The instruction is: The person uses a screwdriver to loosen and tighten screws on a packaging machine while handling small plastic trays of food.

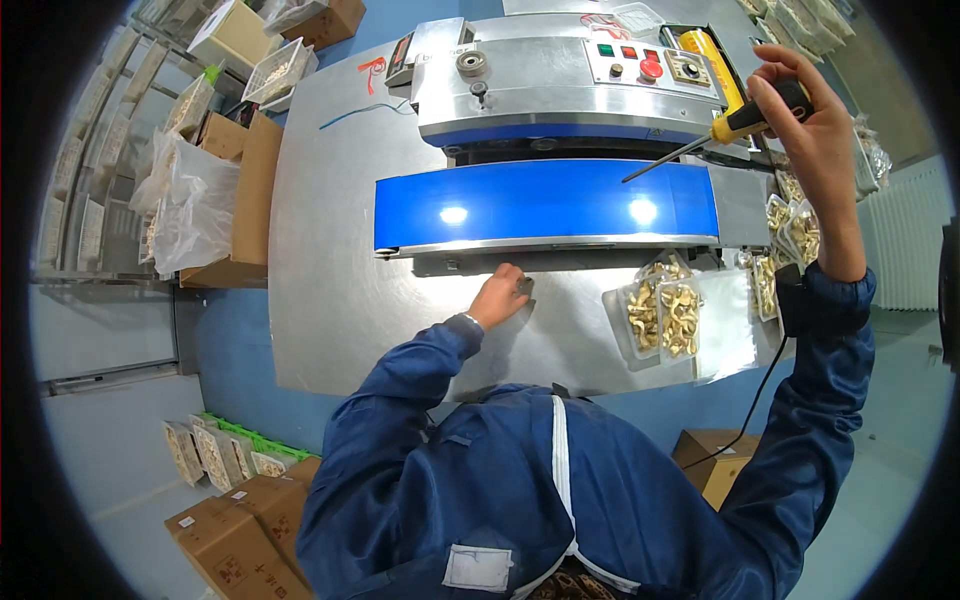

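My right hand [822,150] is raised at the far right, closed round the black and yellow handle of a screwdriver [733,125]. Its metal shaft points down and left, with the tip over the blue belt [540,200] of a steel conveyor sealing machine [530,85]. Just in front of the belt's near edge, my left hand [494,298] rests low over the steel table [330,300]. The left fingers are curled together, with a small dark thing at their tips that is too small to name.
Clear packs of sliced dried mushrooms [660,315] lie at the table's right front, beside flat clear bags [725,315]. A control panel [650,65] with buttons faces up on the machine. At left stand an open cardboard box [255,200] with plastic bags and a rack [85,180].
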The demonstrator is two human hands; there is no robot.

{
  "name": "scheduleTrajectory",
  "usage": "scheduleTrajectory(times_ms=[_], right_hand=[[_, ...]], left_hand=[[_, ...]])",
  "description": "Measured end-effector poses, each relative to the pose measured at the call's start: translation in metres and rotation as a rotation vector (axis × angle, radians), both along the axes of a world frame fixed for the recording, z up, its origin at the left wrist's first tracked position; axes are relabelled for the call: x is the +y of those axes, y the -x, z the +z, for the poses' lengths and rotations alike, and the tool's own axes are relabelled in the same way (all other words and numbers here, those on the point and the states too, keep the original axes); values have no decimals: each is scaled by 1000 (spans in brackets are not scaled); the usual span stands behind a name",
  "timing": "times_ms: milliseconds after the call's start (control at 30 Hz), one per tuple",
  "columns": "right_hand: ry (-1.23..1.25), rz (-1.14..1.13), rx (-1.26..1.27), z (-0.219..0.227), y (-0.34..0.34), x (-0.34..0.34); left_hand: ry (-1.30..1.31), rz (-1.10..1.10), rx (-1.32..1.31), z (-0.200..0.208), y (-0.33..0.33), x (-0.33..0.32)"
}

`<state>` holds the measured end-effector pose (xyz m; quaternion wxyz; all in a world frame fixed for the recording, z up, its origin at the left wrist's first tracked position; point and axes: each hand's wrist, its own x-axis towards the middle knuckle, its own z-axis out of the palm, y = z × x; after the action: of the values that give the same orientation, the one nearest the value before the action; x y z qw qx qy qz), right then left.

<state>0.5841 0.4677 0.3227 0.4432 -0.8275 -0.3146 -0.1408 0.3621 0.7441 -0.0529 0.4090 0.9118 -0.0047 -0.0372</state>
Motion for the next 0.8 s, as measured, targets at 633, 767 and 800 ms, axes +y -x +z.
scheduleTrajectory(times_ms=[633, 767, 800], right_hand=[[90, -148, -343, 10, -75, -8], [68, -72, -363, -1, -96, -11], [70, -64, -365, -4, -101, -15]], left_hand=[[475, -71, -116, 233, -241, -48], [352, -56, -206, 230, -273, -87], [349, -48, -211, 227, -280, -96]])
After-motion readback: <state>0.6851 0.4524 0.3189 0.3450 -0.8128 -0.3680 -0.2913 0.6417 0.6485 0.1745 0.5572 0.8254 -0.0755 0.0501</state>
